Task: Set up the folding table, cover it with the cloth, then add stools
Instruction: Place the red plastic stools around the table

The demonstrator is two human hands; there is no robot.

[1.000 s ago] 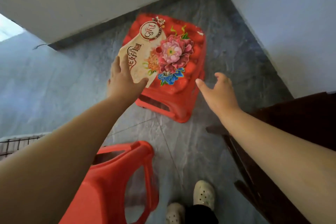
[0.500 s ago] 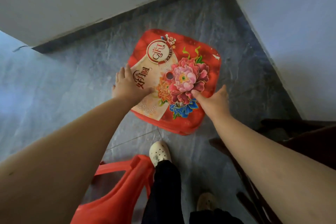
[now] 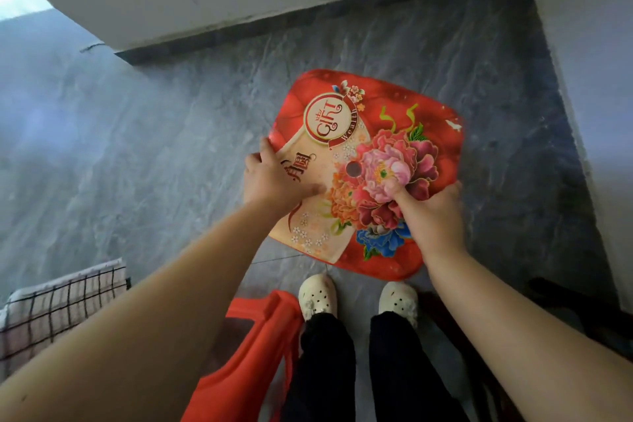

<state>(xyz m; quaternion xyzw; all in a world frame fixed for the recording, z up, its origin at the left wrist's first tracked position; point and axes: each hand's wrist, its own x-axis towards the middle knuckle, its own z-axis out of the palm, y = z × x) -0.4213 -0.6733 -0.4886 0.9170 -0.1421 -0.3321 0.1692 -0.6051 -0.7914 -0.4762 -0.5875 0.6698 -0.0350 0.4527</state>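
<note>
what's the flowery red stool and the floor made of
The flowery red stool looks like moulded plastic, glossy, with a printed peony picture on the seat. The floor is probably polished stone or stone-look tile, judging from its grey veining, soft sheen and a thin joint line.

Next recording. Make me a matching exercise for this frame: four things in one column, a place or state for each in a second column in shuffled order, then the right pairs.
Things
1. floral stool
2. plain red stool
3. checked cloth
4. cream clogs

Places or states
A. at the lower left edge of the view
B. on the person's feet
C. gripped at its seat edges by the left hand and the right hand
D. low in the view, beside the person's left leg

Pairs: 1-C, 2-D, 3-A, 4-B
</note>
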